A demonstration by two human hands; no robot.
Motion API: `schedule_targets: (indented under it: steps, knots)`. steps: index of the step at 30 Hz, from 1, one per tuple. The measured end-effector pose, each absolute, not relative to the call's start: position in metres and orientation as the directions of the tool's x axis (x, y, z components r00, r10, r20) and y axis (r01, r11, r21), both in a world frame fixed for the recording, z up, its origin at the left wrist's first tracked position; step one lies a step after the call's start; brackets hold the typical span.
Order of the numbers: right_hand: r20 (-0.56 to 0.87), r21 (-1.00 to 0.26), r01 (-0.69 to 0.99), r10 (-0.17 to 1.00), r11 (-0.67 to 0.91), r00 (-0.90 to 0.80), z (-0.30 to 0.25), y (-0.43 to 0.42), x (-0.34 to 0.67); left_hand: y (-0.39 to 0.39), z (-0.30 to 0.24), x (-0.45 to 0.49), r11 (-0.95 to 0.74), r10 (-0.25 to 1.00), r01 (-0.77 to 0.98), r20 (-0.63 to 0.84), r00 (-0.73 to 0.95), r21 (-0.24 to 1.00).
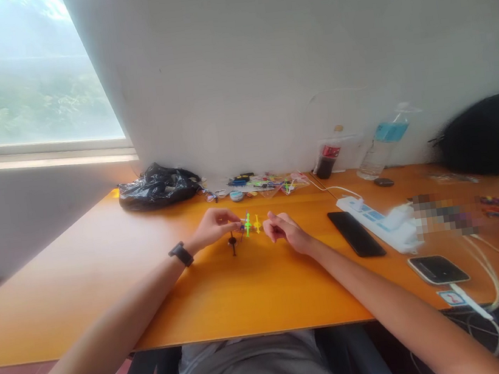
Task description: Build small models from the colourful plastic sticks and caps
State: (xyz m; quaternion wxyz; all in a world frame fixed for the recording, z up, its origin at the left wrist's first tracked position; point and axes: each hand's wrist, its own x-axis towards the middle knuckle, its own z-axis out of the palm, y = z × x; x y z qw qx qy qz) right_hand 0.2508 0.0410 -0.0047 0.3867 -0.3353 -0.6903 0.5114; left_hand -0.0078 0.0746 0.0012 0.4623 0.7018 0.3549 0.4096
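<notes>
My left hand (215, 227), with a black watch (180, 254) on its wrist, has thumb and fingers together at the left end of a small row of coloured plastic pieces. In that row a bright green piece (248, 224) with thin arms stands beside a yellow piece (257, 224); something blue shows near my fingertips. Just below these fingers is a dark round piece with a thin upright bar (233, 242). My right hand (285, 232) is curled closed close to the yellow piece, thumb on top. Whatever its fingers may hold is hidden.
Along the wall lie a black plastic bag (157, 185), a pile of small coloured parts (267, 183), a dark drink bottle (328, 161) and a water bottle (380, 148). A phone (355, 234), a power strip (376, 219) and a cabled device (439, 269) sit to the right.
</notes>
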Motion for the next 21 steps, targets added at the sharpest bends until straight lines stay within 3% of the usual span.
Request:
schedule_targets:
  steps: [5,11,13,17,21]
  knots:
    - [0.211,-0.96,0.064,0.859,0.271,-0.467,-0.005,0.04,0.252,0.073,0.001,-0.007,-0.35,0.881,0.064,0.305,0.361,0.935]
    - [0.274,-0.923,0.142,0.87,0.357,-0.409,-0.01,0.043,0.249,0.082,0.005,-0.01,-0.306,0.94,-0.085,0.315,0.13,0.948]
    - [0.362,-0.852,0.249,0.862,0.46,-0.355,-0.012,0.045,0.248,0.088,0.004,-0.012,-0.291,0.953,-0.107,0.298,0.052,0.951]
    - [0.562,-0.586,0.482,0.756,0.651,-0.337,-0.017,0.048,0.246,0.103,-0.007,-0.018,-0.359,0.932,-0.001,0.359,-0.043,0.933]
    - [0.523,-0.472,0.599,0.752,0.647,-0.401,-0.025,0.052,0.25,0.12,-0.023,-0.03,-0.304,0.951,0.086,0.308,-0.038,0.949]
